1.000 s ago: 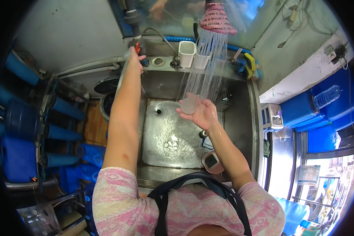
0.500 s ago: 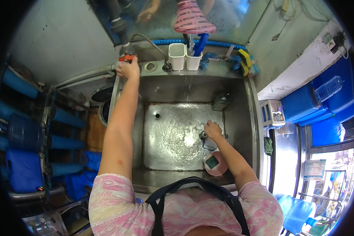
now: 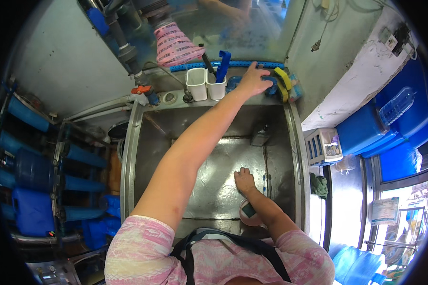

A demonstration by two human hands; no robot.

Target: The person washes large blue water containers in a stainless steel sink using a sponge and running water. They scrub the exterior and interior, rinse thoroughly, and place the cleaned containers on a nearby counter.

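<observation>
Reaching over the back ledge of the steel sink, my left hand is open, fingers spread above a blue pipe fitting. I cannot tell whether it touches the fitting. Low in the basin, my right hand has its fingers curled; whatever is under or inside them is hidden. Close by its wrist lies a round pink dish with a dark green square pad. A dark bottle stands in the basin's far right corner. The orange valve handle sits at the back left.
Two white holders stand on the ledge, one with a blue-handled tool. Yellow sponges lean at its right end. A pink cloth-wrapped spout hangs above. Right of the sink is a white basket; blue jugs are at left.
My left hand has left the orange valve handle and moved right across the ledge. The falling water no longer shows. The dark-capped bottle at my right hand is no longer visible.
</observation>
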